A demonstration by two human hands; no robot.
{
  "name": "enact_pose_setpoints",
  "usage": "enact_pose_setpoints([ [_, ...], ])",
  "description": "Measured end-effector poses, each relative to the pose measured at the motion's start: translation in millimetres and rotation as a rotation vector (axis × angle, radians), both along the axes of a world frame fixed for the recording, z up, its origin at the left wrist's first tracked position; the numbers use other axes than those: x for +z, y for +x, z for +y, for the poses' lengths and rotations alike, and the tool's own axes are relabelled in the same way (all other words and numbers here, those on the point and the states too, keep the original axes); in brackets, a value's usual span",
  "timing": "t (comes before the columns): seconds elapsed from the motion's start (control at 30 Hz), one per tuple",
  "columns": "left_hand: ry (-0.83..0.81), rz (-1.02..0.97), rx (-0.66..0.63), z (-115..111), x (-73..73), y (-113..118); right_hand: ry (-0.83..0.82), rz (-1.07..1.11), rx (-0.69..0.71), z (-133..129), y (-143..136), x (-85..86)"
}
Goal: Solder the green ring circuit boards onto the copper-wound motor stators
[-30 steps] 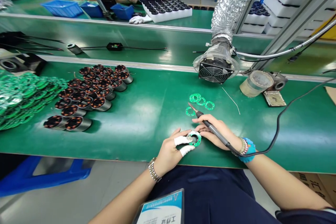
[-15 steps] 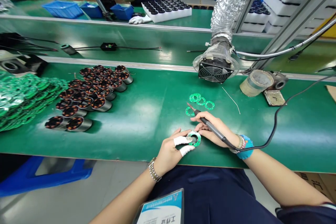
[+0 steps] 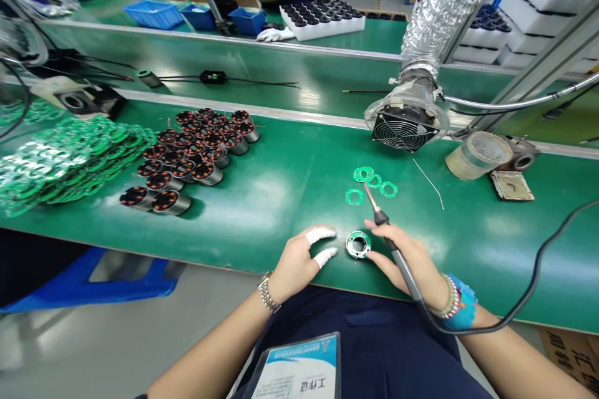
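Observation:
My right hand [image 3: 421, 265] grips a soldering iron [image 3: 403, 266], its metal tip pointing up and away from me. The thumb and a fingertip of that hand are at the right side of a round motor part with a green ring board [image 3: 359, 234] on its top. To the left of this part, my left hand [image 3: 299, 262] is open, with white covers on its thumb and a finger. A small gap separates those fingertips from the part. Just beyond the part, several loose green ring boards [image 3: 354, 197] lie on the green bench.
Wound motor stators [image 3: 207, 173] stand in rows at the left, beside a heap of green circuit boards [image 3: 84, 156]. A fume fan [image 3: 402, 131] hangs ahead. A solder wire [image 3: 428, 182], a tub [image 3: 477, 156] and a small square tin [image 3: 512, 186] are at the right. Co-workers sit across.
My left hand has let go of the part and drawn back to the left. The right hand still holds the soldering iron, now tilted more upright. The view has shifted.

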State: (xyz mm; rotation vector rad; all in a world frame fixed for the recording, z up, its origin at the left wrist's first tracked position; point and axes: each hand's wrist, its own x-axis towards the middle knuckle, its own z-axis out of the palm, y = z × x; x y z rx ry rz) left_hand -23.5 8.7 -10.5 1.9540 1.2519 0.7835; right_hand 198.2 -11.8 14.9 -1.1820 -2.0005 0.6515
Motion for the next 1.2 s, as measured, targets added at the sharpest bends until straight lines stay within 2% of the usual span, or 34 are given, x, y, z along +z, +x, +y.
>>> enact_pose_setpoints([
  [0.1, -0.007, -0.049, -0.076, 10, -0.2, 0, 0.020, -0.023, 0.050, -2, -5, -5.2],
  [0.27, -0.106, -0.168, -0.123, 22, -2.4, 4, -0.001, -0.019, 0.053, -1, -8, -10.3],
  [0.37, -0.222, -0.247, -0.175, 26, -0.3, 7, -0.011, -0.008, 0.048, -2, -7, -9.7],
  [0.57, -0.530, -0.485, -0.160, 27, 5.2, 18, 0.010, -0.002, 0.005, 2, -14, -2.1],
  [0.7, -0.514, -0.498, -0.175, 27, 4.6, 19, 0.061, 0.018, 0.004, 11, -26, 1.6],
  [0.83, -0.486, -0.495, -0.175, 26, 2.5, 17, 0.042, 0.056, 0.007, 16, -32, 0.1],
  [1.03, -0.475, -0.536, -0.183, 22, 0.4, 15, 0.017, 0.059, -0.016, 11, -38, -3.7],
  [1.2, -0.541, -0.564, -0.217, 21, 1.8, 15, 0.055, 0.035, -0.025, 9, -32, 3.7],
])
